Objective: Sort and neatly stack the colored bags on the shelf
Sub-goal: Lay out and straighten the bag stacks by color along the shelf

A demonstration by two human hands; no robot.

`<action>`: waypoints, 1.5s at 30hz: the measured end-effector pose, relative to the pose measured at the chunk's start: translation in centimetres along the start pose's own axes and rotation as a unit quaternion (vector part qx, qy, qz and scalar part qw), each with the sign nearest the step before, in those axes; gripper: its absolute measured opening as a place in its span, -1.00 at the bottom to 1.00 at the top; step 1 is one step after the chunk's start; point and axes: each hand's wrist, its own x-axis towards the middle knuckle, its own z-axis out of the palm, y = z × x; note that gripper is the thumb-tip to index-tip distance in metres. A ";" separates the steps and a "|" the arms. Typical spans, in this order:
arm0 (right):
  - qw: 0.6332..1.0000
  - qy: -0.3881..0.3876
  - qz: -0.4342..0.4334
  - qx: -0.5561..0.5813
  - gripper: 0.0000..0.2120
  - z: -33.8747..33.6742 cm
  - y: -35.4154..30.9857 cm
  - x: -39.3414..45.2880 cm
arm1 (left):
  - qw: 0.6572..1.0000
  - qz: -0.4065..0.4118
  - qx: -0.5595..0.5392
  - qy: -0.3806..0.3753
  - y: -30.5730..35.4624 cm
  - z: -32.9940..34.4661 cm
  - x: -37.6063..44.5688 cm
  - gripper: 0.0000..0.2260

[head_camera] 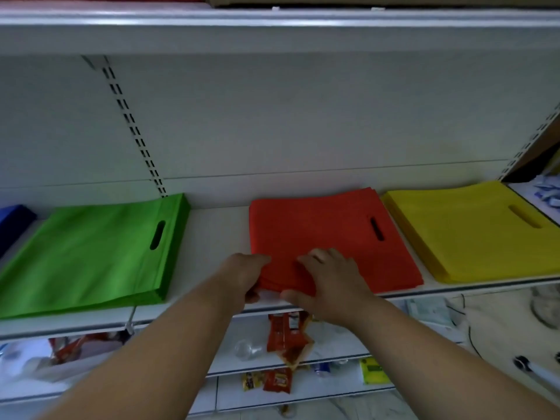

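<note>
A stack of red bags (327, 234) lies flat at the middle of the white shelf (218, 225). My left hand (245, 275) grips the stack's near left corner, fingers curled round its edge. My right hand (330, 283) rests on top of the same corner with its thumb against the front edge. A green stack (88, 256) lies to the left, and a yellow stack (466, 231) lies to the right. At the far left edge a blue stack (13, 222) is partly cut off.
The shelf above (272, 28) overhangs the bags. Lower shelves hold red snack packets (288, 334), clear plastic and a yellow-green pack (372, 371). A slotted upright (133, 128) runs down the back panel. White packages (545, 192) sit at the far right.
</note>
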 end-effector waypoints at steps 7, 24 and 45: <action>0.991 0.135 0.018 -0.017 -0.47 0.1 0.4 0.5 | 0.988 0.025 -0.141 -0.054 1.8 0.1 -0.8 -0.89; 0.963 0.040 0.139 0.228 0.12 -1.5 11.2 -4.0 | 0.986 0.160 0.028 0.039 -3.5 -1.1 0.6 -0.50; 0.967 0.040 0.101 0.232 0.04 -0.8 12.6 -3.2 | 0.931 0.275 0.235 0.054 -4.7 -2.7 1.9 -0.22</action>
